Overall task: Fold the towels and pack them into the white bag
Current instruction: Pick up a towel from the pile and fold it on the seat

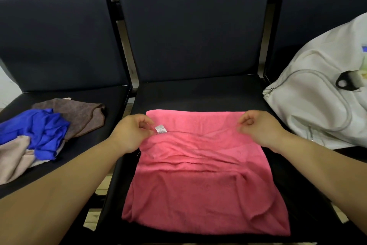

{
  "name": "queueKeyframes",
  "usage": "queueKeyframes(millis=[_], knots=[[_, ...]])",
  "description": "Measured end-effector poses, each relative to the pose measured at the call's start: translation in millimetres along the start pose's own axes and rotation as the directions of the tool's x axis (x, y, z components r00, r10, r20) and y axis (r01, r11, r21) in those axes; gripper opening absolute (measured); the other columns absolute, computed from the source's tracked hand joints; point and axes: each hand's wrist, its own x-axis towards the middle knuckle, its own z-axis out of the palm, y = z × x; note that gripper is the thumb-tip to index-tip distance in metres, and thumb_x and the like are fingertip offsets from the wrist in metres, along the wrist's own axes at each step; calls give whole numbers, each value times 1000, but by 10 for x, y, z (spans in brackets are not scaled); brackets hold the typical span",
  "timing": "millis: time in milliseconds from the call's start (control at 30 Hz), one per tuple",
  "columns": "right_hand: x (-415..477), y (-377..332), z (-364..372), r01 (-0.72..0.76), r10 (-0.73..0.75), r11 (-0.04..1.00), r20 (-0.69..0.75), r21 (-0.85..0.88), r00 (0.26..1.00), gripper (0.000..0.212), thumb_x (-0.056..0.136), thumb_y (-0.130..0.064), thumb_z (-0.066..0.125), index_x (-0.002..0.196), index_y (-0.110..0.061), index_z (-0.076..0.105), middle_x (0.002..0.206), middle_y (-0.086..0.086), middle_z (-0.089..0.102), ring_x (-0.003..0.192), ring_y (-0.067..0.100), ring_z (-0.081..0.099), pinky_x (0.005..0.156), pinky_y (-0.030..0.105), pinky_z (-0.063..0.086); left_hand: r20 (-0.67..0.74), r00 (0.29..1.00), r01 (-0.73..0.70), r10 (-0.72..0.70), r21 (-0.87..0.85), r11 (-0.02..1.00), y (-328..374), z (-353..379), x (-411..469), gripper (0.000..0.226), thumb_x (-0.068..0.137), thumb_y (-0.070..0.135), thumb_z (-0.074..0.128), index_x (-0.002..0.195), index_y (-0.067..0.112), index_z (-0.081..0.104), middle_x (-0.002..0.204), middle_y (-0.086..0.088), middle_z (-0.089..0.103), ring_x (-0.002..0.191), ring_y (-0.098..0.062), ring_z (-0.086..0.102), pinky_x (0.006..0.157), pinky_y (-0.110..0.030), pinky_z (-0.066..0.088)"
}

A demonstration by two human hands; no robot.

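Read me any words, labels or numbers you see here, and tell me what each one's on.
Nothing here is legible.
White tag on the pink towel: print too small and blurred.
Blue mark on the white bag: cut off at the frame edge, unreadable.

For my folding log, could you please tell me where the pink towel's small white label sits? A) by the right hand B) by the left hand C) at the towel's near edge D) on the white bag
B: the label lies on the pink towel, right beside the left hand.
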Motion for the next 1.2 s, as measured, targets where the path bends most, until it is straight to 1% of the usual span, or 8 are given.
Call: queueKeyframes(millis=[100, 233, 400, 600, 733, 967, 1133, 1200], knots=[[48, 8, -54, 102, -108, 991, -62, -91, 992, 19, 83, -12, 79, 83, -26, 67, 85, -7, 69, 81, 9, 66, 70, 21, 48, -47, 999, -21, 22, 26, 999, 9, -51, 82, 26, 85, 7, 78, 87, 31, 68, 94, 9, 72, 90, -5, 67, 74, -15, 46], [138, -17, -109, 178, -200, 973, -146, -149, 969, 21, 83, -10, 77, 83, -28, 65, 84, -9, 67, 79, 8, 64, 73, 28, 53, -137, 989, -58, 61, 27, 998, 74, -161, 281, 28, 88, 7, 74, 87, 34, 67, 94, 11, 69, 90, -3, 63, 76, -19, 46], [261, 29, -139, 151, -181, 943, -76, -296, 981, 30, 80, -8, 74, 81, -34, 60, 89, -7, 62, 78, 8, 59, 69, 26, 48, -113, 992, -58, 57, -6, 998, 101, -14, 527, 24, 88, 4, 72, 91, 28, 68, 82, 6, 67, 77, -6, 62, 67, -13, 45], [395, -19, -164, 68, -77, 976, -33, -208, 997, 7, 89, -29, 72, 87, -31, 66, 90, -13, 68, 85, 3, 63, 73, 24, 49, -85, 991, -97, 108, 125, 987, -50, 146, 685, 27, 89, 12, 70, 86, 39, 64, 85, 15, 68, 85, -3, 64, 78, -26, 51], [415, 13, -137, 97, -88, 939, 41, -329, 995, 20, 86, -15, 70, 92, -33, 63, 93, -16, 65, 82, -2, 59, 67, 16, 44, -35, 993, -101, 109, 169, 980, -71, 99, 708, 23, 87, 11, 69, 94, 33, 68, 88, 14, 69, 87, -4, 64, 80, -28, 52], [420, 42, -125, 120, -110, 929, 47, -351, 993, 30, 81, -7, 73, 87, -34, 62, 90, -12, 63, 76, 2, 58, 59, 15, 39, -41, 992, -112, 122, 196, 974, -111, 55, 707, 21, 87, 11, 71, 91, 31, 68, 85, 14, 69, 82, -5, 65, 78, -31, 55], [381, 47, -58, 186, -191, 928, 19, -323, 981, 19, 84, -34, 79, 71, -31, 65, 84, -9, 63, 76, 9, 62, 71, 26, 51, -39, 990, -119, 132, 242, 963, -102, 71, 711, 20, 89, 14, 70, 91, 34, 67, 88, 16, 68, 84, -2, 63, 75, -27, 52], [386, 43, -42, 171, -187, 919, -9, -356, 982, 30, 89, -42, 73, 68, -21, 66, 79, -6, 63, 73, 10, 60, 71, 30, 51, -38, 991, -117, 130, 240, 964, -101, 64, 714, 18, 89, 14, 70, 92, 31, 68, 88, 16, 68, 83, -1, 62, 73, -25, 51]])
